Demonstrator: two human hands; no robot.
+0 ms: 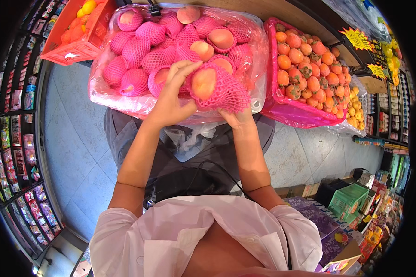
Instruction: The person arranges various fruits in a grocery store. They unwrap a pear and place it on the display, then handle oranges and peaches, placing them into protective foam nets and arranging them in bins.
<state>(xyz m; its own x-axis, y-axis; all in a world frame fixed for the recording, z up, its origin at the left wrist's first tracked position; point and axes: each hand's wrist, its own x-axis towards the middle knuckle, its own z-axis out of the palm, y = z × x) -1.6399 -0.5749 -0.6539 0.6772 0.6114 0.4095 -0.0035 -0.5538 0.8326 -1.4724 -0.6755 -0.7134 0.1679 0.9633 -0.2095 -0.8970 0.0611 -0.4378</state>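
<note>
Over the front of a plastic-lined fruit box [119, 104], a peach [204, 83] sits in a pink foam net sleeve [228, 91], its bare top facing up and left. My right hand [238, 117] holds it from below, the fingers mostly hidden under the net. At its left side, my left hand [175, 95] has its fingertips on the net's upper rim and its thumb lower down. More netted peaches [136, 52] fill the box behind, several with their tops uncovered, such as a bare-topped peach [221, 38].
To the right stands a pink-lined crate [306, 117] of persimmons [313, 83], with small yellow fruit [355, 112] beyond. An orange plastic crate [67, 54] holds citrus at the upper left. Packed shelves [15, 138] line the left; a green basket [348, 200] and cartons sit at the lower right.
</note>
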